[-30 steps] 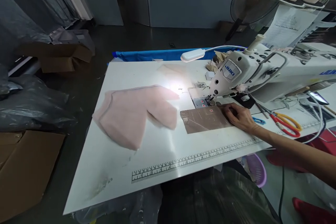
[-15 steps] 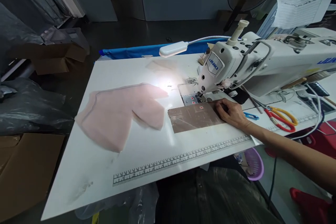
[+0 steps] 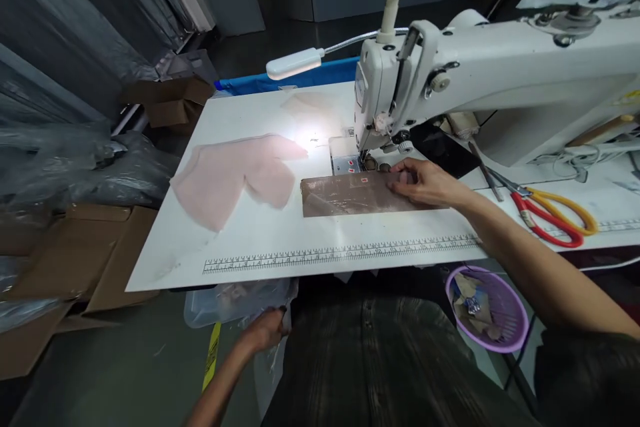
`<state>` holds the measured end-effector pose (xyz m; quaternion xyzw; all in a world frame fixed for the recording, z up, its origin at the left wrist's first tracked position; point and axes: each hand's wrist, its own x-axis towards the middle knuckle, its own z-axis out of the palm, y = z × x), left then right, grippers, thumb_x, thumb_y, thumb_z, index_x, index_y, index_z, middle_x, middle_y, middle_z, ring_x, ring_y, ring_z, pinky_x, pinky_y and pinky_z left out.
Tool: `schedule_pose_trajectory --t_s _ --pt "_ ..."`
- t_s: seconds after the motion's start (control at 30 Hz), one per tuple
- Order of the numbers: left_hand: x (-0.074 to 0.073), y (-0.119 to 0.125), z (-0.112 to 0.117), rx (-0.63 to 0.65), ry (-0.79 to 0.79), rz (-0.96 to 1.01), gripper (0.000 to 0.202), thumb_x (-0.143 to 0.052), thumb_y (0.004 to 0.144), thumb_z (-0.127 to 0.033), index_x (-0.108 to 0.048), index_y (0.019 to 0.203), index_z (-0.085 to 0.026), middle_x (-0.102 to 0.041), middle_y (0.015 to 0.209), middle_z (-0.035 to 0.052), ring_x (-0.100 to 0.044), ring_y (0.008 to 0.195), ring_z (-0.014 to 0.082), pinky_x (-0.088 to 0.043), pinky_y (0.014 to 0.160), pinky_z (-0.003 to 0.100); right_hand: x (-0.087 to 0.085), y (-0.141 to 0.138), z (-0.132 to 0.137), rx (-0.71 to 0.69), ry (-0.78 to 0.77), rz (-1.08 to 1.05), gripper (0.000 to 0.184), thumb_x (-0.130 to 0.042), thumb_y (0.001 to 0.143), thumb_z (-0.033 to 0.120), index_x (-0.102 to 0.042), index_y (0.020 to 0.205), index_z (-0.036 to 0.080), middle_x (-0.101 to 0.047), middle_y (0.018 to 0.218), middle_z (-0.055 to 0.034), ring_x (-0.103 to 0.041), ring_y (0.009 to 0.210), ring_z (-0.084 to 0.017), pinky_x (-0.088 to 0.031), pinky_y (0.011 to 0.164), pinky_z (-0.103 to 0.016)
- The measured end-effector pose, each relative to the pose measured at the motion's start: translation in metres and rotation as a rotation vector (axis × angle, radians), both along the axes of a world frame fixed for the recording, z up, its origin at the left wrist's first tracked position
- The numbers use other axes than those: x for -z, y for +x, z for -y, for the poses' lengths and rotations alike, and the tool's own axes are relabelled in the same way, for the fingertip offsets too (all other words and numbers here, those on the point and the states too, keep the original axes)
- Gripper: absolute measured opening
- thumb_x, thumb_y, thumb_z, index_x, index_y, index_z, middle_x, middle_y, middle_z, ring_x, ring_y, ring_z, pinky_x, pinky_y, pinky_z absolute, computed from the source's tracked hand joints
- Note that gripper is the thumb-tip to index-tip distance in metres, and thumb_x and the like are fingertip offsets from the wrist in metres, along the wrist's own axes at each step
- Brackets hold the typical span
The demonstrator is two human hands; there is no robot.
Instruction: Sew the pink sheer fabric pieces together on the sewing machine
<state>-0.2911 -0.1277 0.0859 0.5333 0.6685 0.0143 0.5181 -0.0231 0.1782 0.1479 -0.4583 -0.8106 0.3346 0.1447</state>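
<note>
My right hand rests on the right part of a flat brown plate, in front of the sewing machine's needle area. Its thumb and fingers are bent together; whatever lies between them is too small to make out. Below the table's front edge, beside my body, my left hand is closed near a clear plastic bag. What it grips, if anything, is hidden. A pale pink fabric piece with a notch lies flat on the white table, left of the plate.
Red-and-yellow-handled scissors lie right of my right hand. A lit lamp hangs over the table, which has a printed ruler. Below are a purple basket with scraps and a clear plastic bin. Cardboard boxes stand left.
My left hand has come into view below the table edge. My right hand remains on the brown plate, its fingers shifted. The view has turned and tilted downward.
</note>
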Motion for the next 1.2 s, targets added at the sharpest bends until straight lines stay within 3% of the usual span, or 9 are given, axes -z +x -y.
schedule_pose_trajectory --t_s 0.13,0.23,0.3,0.5,0.67,0.87,1.03,1.1,1.2 --pt "-0.064 -0.006 -0.017 0.085 0.151 0.071 0.037 -0.052 0.096 -0.044 -0.066 0.122 -0.021 -0.07 0.073 0.0001 -0.065 0.065 0.0163 -0.049 0.062 0.026 -0.007 0.005 -0.014 -0.096 -0.16 -0.043 0.031 -0.068 0.076 0.038 -0.068 0.099 0.016 -0.065 0.073 -0.0038 -0.055 0.059 -0.013 -0.043 0.054 -0.026" --pt "-0.11 0.002 -0.062 0.079 0.615 0.117 0.031 -0.057 0.096 -0.038 -0.068 0.121 -0.023 -0.074 0.084 0.0019 -0.067 0.072 0.0145 -0.053 0.065 0.025 -0.011 0.001 -0.022 -0.182 -0.145 -0.016 0.026 -0.068 0.077 0.034 -0.071 0.094 0.016 -0.068 0.077 -0.0054 -0.057 0.062 -0.013 -0.044 0.054 -0.024" --pt "-0.121 0.007 -0.102 0.133 0.882 0.063 0.03 -0.061 0.094 -0.036 -0.069 0.12 -0.023 -0.074 0.101 0.0055 -0.069 0.086 0.0169 -0.056 0.075 0.029 -0.013 -0.002 -0.026 -0.224 -0.122 0.001 0.023 -0.067 0.077 0.033 -0.073 0.091 0.016 -0.069 0.076 -0.005 -0.056 0.063 -0.013 -0.044 0.053 -0.023" --pt "-0.083 0.001 -0.205 0.514 1.031 -0.106 0.038 -0.06 0.093 -0.042 -0.067 0.123 -0.021 -0.066 0.128 0.0117 -0.063 0.116 0.024 -0.054 0.097 0.042 -0.009 -0.001 -0.035 -0.164 -0.17 -0.05 0.023 -0.069 0.075 0.036 -0.071 0.086 0.016 -0.064 0.072 -0.0042 -0.052 0.06 -0.012 -0.041 0.052 -0.024" --pt "-0.064 -0.016 -0.225 0.567 1.076 -0.105 0.047 -0.074 0.078 -0.051 -0.072 0.113 -0.021 -0.07 0.121 0.0134 -0.066 0.108 0.027 -0.053 0.096 0.048 -0.006 0.005 -0.032 -0.12 -0.21 -0.138 0.032 -0.075 0.069 0.042 -0.069 0.088 0.016 -0.059 0.067 -0.0009 -0.05 0.058 -0.01 -0.039 0.051 -0.024" --pt "-0.077 -0.01 -0.207 0.11 1.104 0.128 0.036 -0.071 0.08 -0.054 -0.074 0.096 -0.021 -0.073 0.099 0.0088 -0.069 0.088 0.0193 -0.06 0.077 0.037 -0.012 -0.01 -0.009 -0.076 -0.466 -0.336 0.036 -0.08 0.071 0.044 -0.068 0.088 0.015 -0.056 0.059 0.0018 -0.046 0.048 -0.007 -0.035 0.041 -0.021" --pt "-0.084 0.005 -0.195 -0.164 0.521 0.578 0.071 -0.048 0.088 -0.076 -0.066 0.113 -0.011 -0.071 0.087 0.0103 -0.07 0.069 0.0175 -0.058 0.056 0.028 -0.02 -0.047 0.009 -0.16 -0.793 -0.505 0.047 -0.083 0.072 0.047 -0.068 0.106 0.017 -0.072 0.086 -0.0064 -0.066 0.068 -0.014 -0.053 0.05 -0.023" --pt "-0.082 0.006 -0.194 -0.23 0.407 0.578 0.074 -0.059 0.084 -0.073 -0.059 0.126 -0.011 -0.071 0.091 0.0105 -0.071 0.069 0.0172 -0.059 0.057 0.028 -0.02 -0.053 0.006 -0.214 -0.765 -0.474 0.047 -0.078 0.078 0.047 -0.068 0.112 0.016 -0.073 0.098 -0.0096 -0.071 0.084 -0.018 -0.06 0.065 -0.027" --pt "-0.078 0.005 -0.194 -0.302 0.379 0.453 0.075 -0.08 0.079 -0.046 -0.048 0.138 -0.012 -0.072 0.094 0.0092 -0.069 0.064 0.0131 -0.058 0.058 0.026 -0.014 -0.047 -0.002 -0.19 -0.45 -0.315 0.033 -0.066 0.089 0.043 -0.069 0.108 0.017 -0.073 0.091 -0.0082 -0.07 0.085 -0.018 -0.059 0.068 -0.029"
